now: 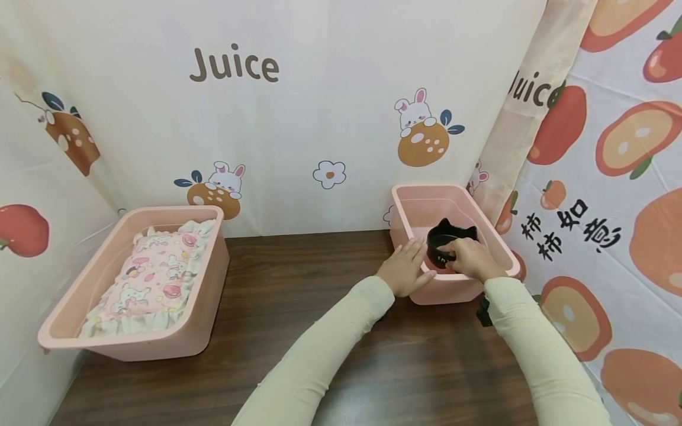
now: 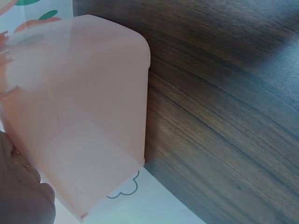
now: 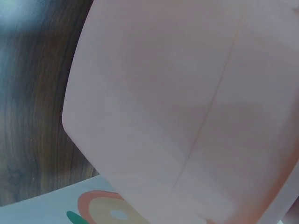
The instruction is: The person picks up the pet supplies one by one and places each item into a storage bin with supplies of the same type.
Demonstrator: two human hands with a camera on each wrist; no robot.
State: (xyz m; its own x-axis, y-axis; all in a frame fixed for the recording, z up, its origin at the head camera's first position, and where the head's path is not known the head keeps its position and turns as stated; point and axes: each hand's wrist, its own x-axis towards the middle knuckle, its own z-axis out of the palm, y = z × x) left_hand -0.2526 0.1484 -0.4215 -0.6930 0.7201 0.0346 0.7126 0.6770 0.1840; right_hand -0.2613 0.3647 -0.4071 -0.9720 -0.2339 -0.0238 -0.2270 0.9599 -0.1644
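Note:
Inside the right-hand pink bin (image 1: 402,222) is a black bowl (image 1: 433,253) with cat ears on its rim. My right hand (image 1: 471,258) reaches over the bin's near edge and pinches the near side of the bowl; the fingertips are partly hidden. My left hand (image 1: 403,267) rests on the bin's left rim with its fingers extended. The left wrist view has that hand (image 2: 23,186) at its lower left, beside the bin's outer wall (image 2: 93,107). In the right wrist view the bin's wall (image 3: 159,102) fills most of the picture, and the hand is out of sight.
A second pink bin (image 1: 213,278) stands at the left, holding a frilled pink cushion (image 1: 146,275) with a printed pattern. Both bins are on a dark wooden table (image 1: 298,296). Printed curtains (image 1: 298,118) hang behind and at both sides, close to the right bin.

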